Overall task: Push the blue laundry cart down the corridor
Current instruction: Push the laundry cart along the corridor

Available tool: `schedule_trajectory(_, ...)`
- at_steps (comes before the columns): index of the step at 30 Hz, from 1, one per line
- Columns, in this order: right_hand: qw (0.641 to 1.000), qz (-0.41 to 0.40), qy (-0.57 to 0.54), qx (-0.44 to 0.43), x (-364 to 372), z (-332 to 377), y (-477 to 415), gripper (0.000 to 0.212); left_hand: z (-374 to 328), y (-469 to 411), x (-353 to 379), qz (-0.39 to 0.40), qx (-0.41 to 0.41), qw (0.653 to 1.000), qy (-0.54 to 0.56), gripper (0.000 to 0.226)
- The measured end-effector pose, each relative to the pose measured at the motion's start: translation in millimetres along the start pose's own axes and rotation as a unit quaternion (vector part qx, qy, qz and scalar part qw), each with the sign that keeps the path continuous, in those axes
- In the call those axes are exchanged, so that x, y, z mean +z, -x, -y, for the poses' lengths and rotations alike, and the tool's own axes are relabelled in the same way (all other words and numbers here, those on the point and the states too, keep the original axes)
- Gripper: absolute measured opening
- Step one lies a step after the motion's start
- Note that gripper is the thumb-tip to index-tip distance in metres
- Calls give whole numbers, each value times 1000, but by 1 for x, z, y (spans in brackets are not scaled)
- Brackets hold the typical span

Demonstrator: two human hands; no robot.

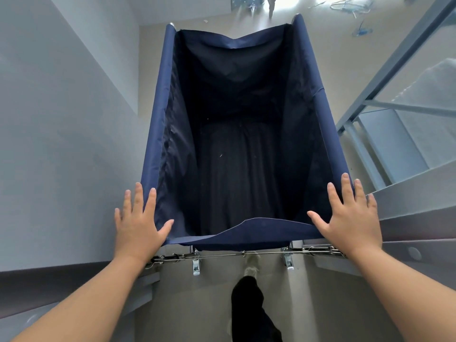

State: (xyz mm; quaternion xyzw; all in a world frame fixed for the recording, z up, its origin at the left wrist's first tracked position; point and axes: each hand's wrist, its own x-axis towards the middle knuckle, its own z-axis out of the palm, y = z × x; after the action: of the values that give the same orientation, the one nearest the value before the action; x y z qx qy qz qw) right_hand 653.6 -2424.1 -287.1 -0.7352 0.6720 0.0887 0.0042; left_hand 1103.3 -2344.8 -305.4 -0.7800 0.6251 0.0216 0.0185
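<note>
Flat and wide open, the left hand rests on the near left corner of the blue laundry cart, close to a grey wall. The cart stands in the middle of the narrow corridor, its dark bag open on top. A shiny metal bar runs under its near edge. The right hand lies flat on the near right corner, fingers spread. Grey stairs stand just beside the cart on the right.
</note>
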Motion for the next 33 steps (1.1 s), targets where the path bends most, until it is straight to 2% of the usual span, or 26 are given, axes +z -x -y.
schedule_trajectory(33, 1000, 10, -10, 25, -33, 28, -214, 85, 4, -244, -13, -4, 34, 999, 14, 94)
